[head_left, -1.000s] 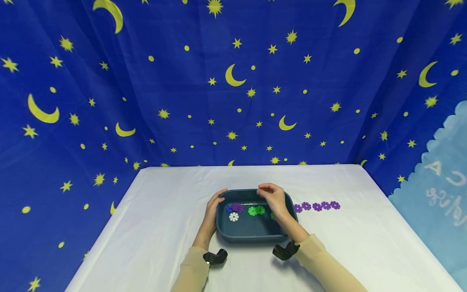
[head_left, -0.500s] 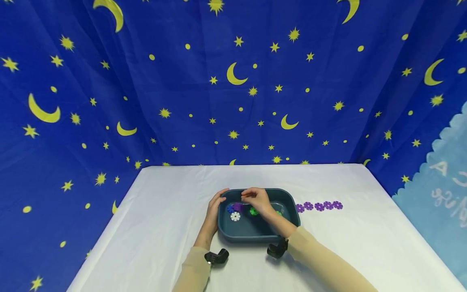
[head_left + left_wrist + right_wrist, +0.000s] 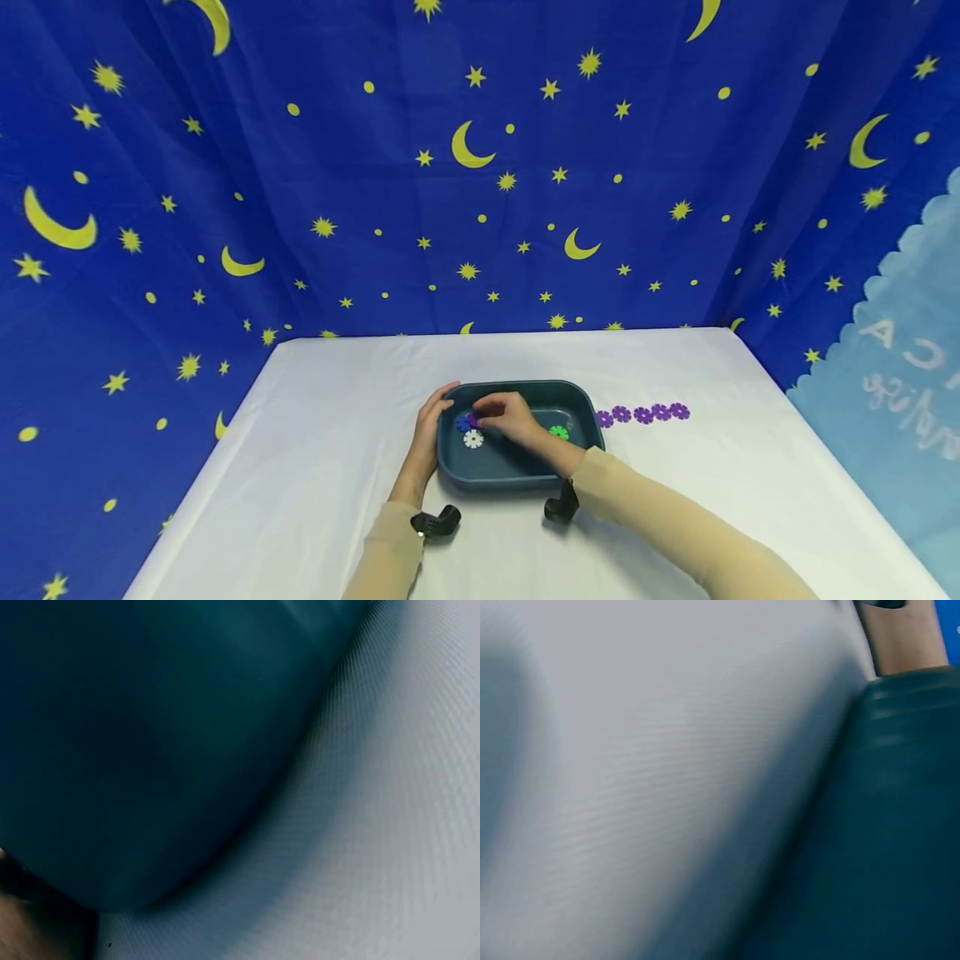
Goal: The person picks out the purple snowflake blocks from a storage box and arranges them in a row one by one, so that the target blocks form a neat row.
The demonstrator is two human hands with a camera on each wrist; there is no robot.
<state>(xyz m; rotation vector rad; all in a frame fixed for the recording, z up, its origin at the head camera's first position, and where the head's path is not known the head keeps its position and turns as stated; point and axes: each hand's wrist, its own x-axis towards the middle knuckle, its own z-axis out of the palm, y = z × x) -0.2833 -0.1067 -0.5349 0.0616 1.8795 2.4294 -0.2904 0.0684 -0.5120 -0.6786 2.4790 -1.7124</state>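
A dark teal plastic basin (image 3: 517,483) stands on the table. My left hand (image 3: 424,433) holds its left side, fingers along the outer wall and thumb at the rim. My right hand (image 3: 512,417) reaches into the basin, its thumb and fingertips at a purple notched snowflake disc (image 3: 472,419); whether they pinch it is not clear. Beside it lie a blue disc (image 3: 462,423) and a white disc (image 3: 473,439). Farther right in the basin is a green disc (image 3: 558,432). Both wrist views show mainly the basin's outer wall (image 3: 165,750) and the cloth.
A row of several purple discs (image 3: 643,415) lies on the white tablecloth (image 3: 345,417), running right from the basin. Blue curtains (image 3: 375,192) with yellow moons and stars enclose the back and sides. A light blue panel (image 3: 900,350) hangs at the right.
My right hand has moved left across the basin, from its right far side to the purple disc, and now covers the middle green discs. My left hand keeps its place on the basin.
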